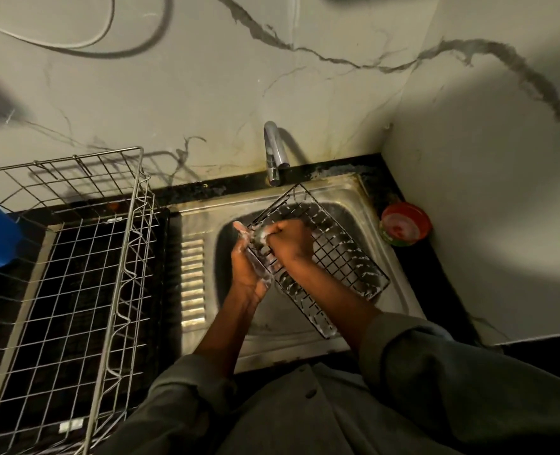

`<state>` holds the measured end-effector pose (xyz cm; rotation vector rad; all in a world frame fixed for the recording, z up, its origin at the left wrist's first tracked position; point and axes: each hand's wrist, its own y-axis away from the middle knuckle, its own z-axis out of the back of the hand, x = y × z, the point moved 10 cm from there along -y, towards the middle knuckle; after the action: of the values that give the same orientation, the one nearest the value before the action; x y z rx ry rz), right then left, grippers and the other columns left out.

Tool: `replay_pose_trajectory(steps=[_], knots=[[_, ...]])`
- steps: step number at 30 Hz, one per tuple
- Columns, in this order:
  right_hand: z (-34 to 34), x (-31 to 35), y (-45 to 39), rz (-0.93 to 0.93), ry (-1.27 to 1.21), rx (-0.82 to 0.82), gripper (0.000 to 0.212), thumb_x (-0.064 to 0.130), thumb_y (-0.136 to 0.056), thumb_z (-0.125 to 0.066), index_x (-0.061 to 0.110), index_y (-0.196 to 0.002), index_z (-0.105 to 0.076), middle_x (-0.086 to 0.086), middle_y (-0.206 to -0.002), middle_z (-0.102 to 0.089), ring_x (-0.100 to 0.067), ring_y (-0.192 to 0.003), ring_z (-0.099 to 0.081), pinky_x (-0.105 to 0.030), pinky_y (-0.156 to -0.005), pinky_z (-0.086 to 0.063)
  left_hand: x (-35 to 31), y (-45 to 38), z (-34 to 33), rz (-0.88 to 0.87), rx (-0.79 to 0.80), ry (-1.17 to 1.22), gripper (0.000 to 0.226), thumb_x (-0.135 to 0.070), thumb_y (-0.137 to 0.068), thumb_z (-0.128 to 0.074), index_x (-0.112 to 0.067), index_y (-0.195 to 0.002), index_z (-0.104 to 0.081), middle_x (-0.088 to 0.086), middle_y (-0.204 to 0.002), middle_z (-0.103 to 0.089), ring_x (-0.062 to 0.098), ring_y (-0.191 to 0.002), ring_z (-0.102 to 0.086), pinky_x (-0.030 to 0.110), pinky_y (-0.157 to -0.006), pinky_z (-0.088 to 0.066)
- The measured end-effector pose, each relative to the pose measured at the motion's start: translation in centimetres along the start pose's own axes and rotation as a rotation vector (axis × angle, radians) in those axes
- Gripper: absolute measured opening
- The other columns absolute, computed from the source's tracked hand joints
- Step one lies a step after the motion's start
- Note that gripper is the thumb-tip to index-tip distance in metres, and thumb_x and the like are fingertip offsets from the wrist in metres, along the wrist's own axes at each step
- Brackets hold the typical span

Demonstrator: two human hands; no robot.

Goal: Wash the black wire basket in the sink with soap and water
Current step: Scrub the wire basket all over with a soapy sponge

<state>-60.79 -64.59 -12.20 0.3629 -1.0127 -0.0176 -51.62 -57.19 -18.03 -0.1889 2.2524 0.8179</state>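
Over the steel sink [354, 195], near its back edge under the tap [273, 152]: black wire basket [334, 261], held tilted, wires flecked with suds. Left hand [247, 261] along basket's left rim, fingers [240, 228] extended, soapy, pressed against the wire. Right hand [288, 239] inside basket, fingers clenched on something sudsy; could not tell what. At surface's right back corner: red bowl [405, 223]. At left: large silver wire rack [75, 257].

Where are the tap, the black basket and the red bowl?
tap [273, 149]: head view, on its curved metal neck.
black basket [341, 254]: head view, on its soapy wire floor.
red bowl [405, 223]: head view, on its inside.
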Motion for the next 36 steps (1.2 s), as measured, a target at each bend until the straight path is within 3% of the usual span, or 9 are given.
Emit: replay_pose_trajectory(steps=[2, 6, 9, 12, 19, 24, 29, 33, 36], knots=[[-1.2, 1.1, 0.3, 0.113, 0.079, 0.094, 0.01, 0.011, -0.088, -0.073, 0.02, -0.086, -0.078, 0.004, -0.08, -0.075, -0.014, -0.072, -0.069, -0.028, -0.064, -0.056, 0.0, 0.0, -0.2, 0.001, 0.004, 0.01, 0.055, -0.056, -0.087, -0.063, -0.009, -0.112, -0.077, 0.02, -0.118, -0.072, 0.032, -0.107, -0.07, 0.045, -0.095, -0.054], [-0.8, 0.6, 0.0, 0.099, -0.007, 0.247, 0.021, 0.0, -0.089, -0.07, 0.009, -0.107, -0.075, -0.007, -0.103, -0.076, -0.014, -0.078, -0.069, -0.024, -0.06, -0.055, 0.0, -0.5, 0.3, -0.004, 0.023, -0.019, 0.09, -0.066, -0.073, -0.068, -0.001, -0.135, -0.065, 0.023, -0.13, -0.07, 0.035, -0.116, -0.067, 0.048, -0.101, -0.053], [1.5, 1.9, -0.3, 0.269, 0.327, 0.009, 0.024, 0.012, -0.091, -0.072, 0.02, -0.113, -0.074, 0.001, -0.106, -0.075, -0.014, -0.089, -0.068, -0.03, -0.071, -0.057, -0.4, -0.6, -0.1, -0.033, 0.014, -0.051, 0.048, -0.054, -0.096, -0.053, -0.014, -0.115, -0.073, 0.008, -0.109, -0.079, 0.025, -0.101, -0.074, 0.043, -0.091, -0.057], [-0.7, 2.8, 1.7, 0.451, 0.504, 0.057, 0.018, 0.014, -0.087, -0.075, 0.02, -0.105, -0.075, -0.001, -0.099, -0.075, -0.019, -0.089, -0.069, -0.032, -0.078, -0.057, -1.0, -0.1, -1.0, -0.066, 0.018, -0.076, 0.04, -0.047, -0.103, -0.051, -0.015, -0.105, -0.076, 0.008, -0.103, -0.078, 0.023, -0.097, -0.072, 0.037, -0.085, -0.056], [-1.1, -2.6, 1.5, 0.258, 0.655, 0.163, 0.01, 0.017, -0.087, -0.075, 0.016, -0.096, -0.075, -0.006, -0.097, -0.074, -0.021, -0.087, -0.069, -0.036, -0.08, -0.06, -3.1, -0.1, -1.2, -0.191, 0.067, -0.013, 0.043, -0.048, -0.081, -0.072, -0.021, -0.114, -0.076, 0.011, -0.117, -0.075, 0.025, -0.102, -0.074, 0.039, -0.085, -0.06], [1.4, -1.6, 1.3, 0.268, 0.419, -0.03, 0.027, 0.01, -0.089, -0.073, 0.02, -0.114, -0.076, -0.003, -0.107, -0.076, -0.019, -0.095, -0.07, -0.021, -0.076, -0.051, -3.8, -0.5, -0.7, -0.239, 0.006, -0.022, 0.068, -0.052, -0.08, -0.069, -0.017, -0.138, -0.064, 0.019, -0.137, -0.067, 0.033, -0.121, -0.067, 0.04, -0.087, -0.058], [-0.8, -0.1, 3.6, 0.304, 0.18, 0.148, 0.02, -0.002, -0.085, -0.071, 0.006, -0.102, -0.079, -0.008, -0.104, -0.078, -0.015, -0.093, -0.072, -0.031, -0.089, -0.058, -4.1, -0.8, -0.5, -0.19, 0.012, 0.064, 0.088, -0.061, -0.089, -0.068, -0.007, -0.155, -0.045, 0.019, -0.134, -0.063, 0.032, -0.113, -0.064, 0.043, -0.094, -0.053], [-1.6, 0.0, 4.4, 0.322, 0.16, 0.374, 0.025, -0.012, -0.082, -0.07, 0.0, -0.103, -0.077, -0.01, -0.107, -0.076, -0.015, -0.094, -0.071, -0.026, -0.088, -0.058, -5.1, -0.5, -0.1, -0.22, 0.066, 0.125, 0.108, -0.068, -0.066, -0.087, -0.01, -0.149, -0.051, 0.021, -0.137, -0.059, 0.032, -0.11, -0.065, 0.041, -0.09, -0.053], [-1.5, -0.2, 3.8, 0.324, 0.243, 0.195, 0.019, 0.002, -0.083, -0.075, 0.011, -0.098, -0.08, -0.004, -0.102, -0.078, -0.016, -0.094, -0.072, -0.031, -0.089, -0.058, -5.2, -0.2, -0.6, -0.229, 0.076, 0.112, 0.092, -0.062, -0.091, -0.065, -0.002, -0.157, -0.041, 0.02, -0.13, -0.061, 0.03, -0.106, -0.063, 0.039, -0.085, -0.056]])
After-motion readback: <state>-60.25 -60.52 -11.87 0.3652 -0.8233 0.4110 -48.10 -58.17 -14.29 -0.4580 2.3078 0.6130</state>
